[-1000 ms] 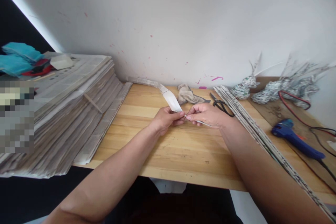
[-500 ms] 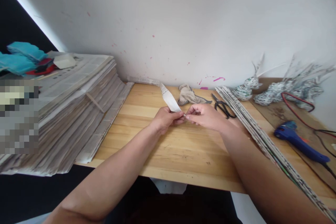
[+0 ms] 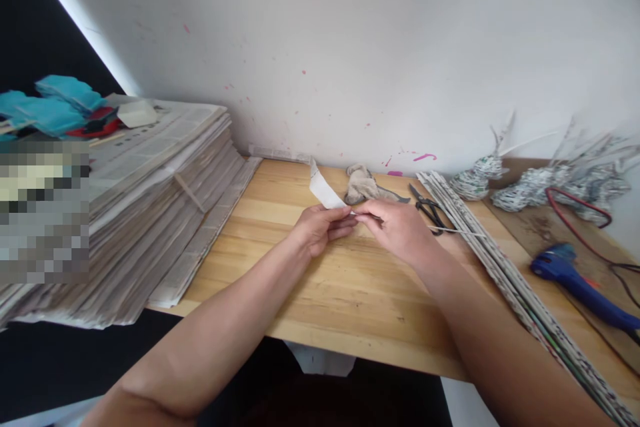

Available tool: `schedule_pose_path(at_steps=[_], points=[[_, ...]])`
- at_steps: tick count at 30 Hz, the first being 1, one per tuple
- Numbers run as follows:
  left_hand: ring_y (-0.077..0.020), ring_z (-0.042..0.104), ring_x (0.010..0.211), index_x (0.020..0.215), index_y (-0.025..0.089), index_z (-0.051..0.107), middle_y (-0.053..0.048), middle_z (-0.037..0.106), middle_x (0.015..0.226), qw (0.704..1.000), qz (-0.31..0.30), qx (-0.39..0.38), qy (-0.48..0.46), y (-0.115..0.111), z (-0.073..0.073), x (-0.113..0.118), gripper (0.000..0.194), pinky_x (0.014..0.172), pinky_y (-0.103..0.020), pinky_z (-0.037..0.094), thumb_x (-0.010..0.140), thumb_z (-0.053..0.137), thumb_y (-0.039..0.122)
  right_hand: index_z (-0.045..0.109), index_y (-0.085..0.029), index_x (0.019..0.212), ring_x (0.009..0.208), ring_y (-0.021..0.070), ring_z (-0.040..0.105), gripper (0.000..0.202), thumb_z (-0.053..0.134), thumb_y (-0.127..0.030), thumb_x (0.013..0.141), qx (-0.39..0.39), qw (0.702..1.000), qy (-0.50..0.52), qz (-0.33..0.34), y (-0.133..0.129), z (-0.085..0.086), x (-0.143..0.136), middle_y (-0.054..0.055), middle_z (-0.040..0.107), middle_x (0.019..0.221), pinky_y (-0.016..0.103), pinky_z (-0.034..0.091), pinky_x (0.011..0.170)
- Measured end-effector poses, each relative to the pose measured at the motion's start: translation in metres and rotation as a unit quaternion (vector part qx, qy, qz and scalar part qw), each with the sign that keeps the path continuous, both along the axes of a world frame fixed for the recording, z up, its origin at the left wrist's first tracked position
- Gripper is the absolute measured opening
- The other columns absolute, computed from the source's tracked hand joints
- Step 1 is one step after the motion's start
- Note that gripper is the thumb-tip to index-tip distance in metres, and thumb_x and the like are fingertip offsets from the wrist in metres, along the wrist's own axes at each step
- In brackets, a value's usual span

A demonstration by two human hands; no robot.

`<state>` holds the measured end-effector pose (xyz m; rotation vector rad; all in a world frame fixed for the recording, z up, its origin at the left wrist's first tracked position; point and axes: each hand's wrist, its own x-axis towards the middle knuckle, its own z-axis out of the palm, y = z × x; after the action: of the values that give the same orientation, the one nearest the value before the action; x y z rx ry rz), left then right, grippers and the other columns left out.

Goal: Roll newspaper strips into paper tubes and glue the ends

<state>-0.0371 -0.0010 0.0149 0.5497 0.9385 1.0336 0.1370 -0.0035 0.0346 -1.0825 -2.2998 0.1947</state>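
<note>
A strip of newspaper (image 3: 326, 192) slants up and away from my fingers over the wooden table. My left hand (image 3: 323, 228) pinches its near end between thumb and fingers. Just beside it, my right hand (image 3: 397, 225) is closed on a thin pale stick (image 3: 463, 232), whose far end pokes out to the right past the wrist. The strip meets the stick between both hands; my fingers hide exactly how it wraps there. Behind my right hand lie black-handled scissors (image 3: 431, 213) and a crumpled grey-brown cloth (image 3: 364, 183).
A tall stack of newspapers (image 3: 165, 207) fills the left side. Long rolled paper sticks (image 3: 505, 273) lie diagonally to the right. Beyond them are a blue glue gun (image 3: 580, 283) with a cord, a red cable (image 3: 575, 213) and woven paper figures (image 3: 477, 177) on cardboard.
Less of the newspaper strip trails beyond my left hand now. The thin stick has come into view right of my right hand, which has turned over slightly. The view has shifted a little left.
</note>
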Motion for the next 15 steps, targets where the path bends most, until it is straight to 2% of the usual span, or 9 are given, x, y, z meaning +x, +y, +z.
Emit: schedule_pose_path(at_steps=[10, 15], points=[[-0.0142, 0.067, 0.066, 0.078, 0.004, 0.067, -0.012, 0.071, 0.078, 0.999, 0.034, 0.012, -0.028, -0.0014, 0.0000, 0.0050, 0.007, 0.066, -0.024, 0.057, 0.072, 0.066, 0.001, 0.064, -0.020, 0.090, 0.072, 0.0143, 0.058, 0.012, 0.054, -0.017, 0.085, -0.029, 1.000, 0.011, -0.005, -0.0038, 0.0013, -0.0040, 0.003, 0.066, 0.083, 0.026, 0.041, 0.063], [-0.0144, 0.068, 0.068, 0.079, 0.005, 0.067, -0.012, 0.071, 0.081, 0.999, 0.024, 0.025, -0.040, -0.0016, -0.0025, 0.0062, 0.009, 0.066, -0.024, 0.057, 0.072, 0.067, 0.001, 0.064, -0.021, 0.087, 0.072, 0.0150, 0.058, 0.007, 0.058, -0.024, 0.084, -0.032, 0.999, 0.025, -0.023, -0.0047, 0.0008, -0.0056, 0.003, 0.066, 0.082, 0.027, 0.041, 0.064]])
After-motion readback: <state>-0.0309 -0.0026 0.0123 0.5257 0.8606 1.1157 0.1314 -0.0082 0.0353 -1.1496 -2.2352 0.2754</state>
